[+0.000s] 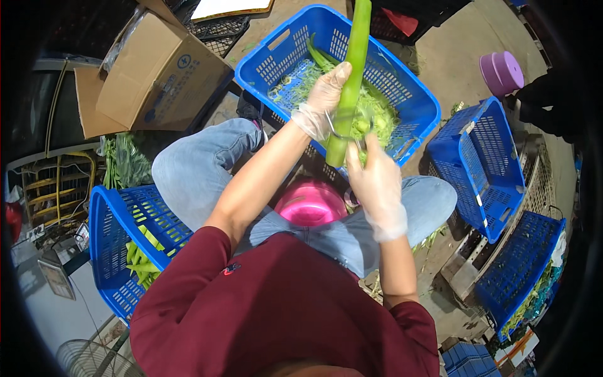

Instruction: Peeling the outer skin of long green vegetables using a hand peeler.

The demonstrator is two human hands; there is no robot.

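Observation:
A long peeled-looking green celtuce stem (357, 63) slants over the blue crate (418, 103) in front of me. My left hand (323, 100), in a clear plastic glove, is closed around the stem from its left side. My right hand (377, 182), also gloved, grips a metal peeler (335, 132) whose frame spans the stem's lower part. Motion blurs the peeler's blade end. Below, pale green peelings (383, 116) lie heaped in the crate, beside a darker green stem (319, 58) near its far left.
A pink plastic tub (309, 204) sits between my legs. Left stand a cardboard box (157, 75) and a blue crate (110, 251) holding green stems (141, 257). On the right are an upright blue crate (480, 166), another crate (521, 264) and a purple stool-like object (501, 72).

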